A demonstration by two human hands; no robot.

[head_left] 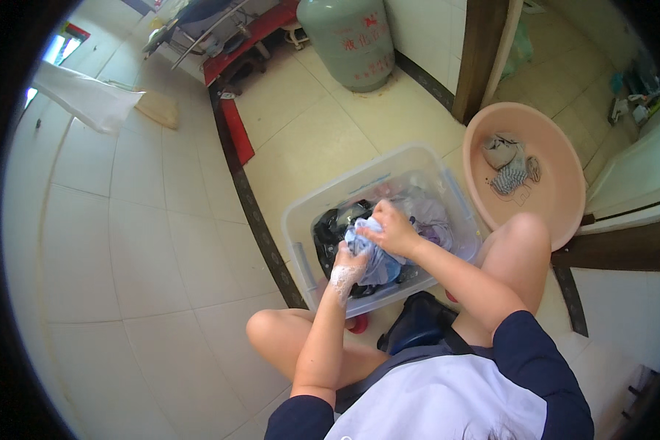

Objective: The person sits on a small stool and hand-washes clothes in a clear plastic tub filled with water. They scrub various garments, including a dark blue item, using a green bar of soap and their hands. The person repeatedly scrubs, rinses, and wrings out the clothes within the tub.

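Note:
Over a clear plastic tub I grip a light blue piece of clothing with both hands. My left hand, with white suds around its wrist, is closed on the lower left of the bunched cloth. Slightly higher and to the right, my right hand is closed on the same cloth. Beneath and around it in the tub lie a wet black garment and pale lavender clothes. Part of the blue cloth hangs down among them.
To the right stands a pink basin with a few grey and patterned cloths in it. A grey-green gas cylinder stands on the tiled floor beyond the tub. A red low shelf is at the far left, near a tiled wall.

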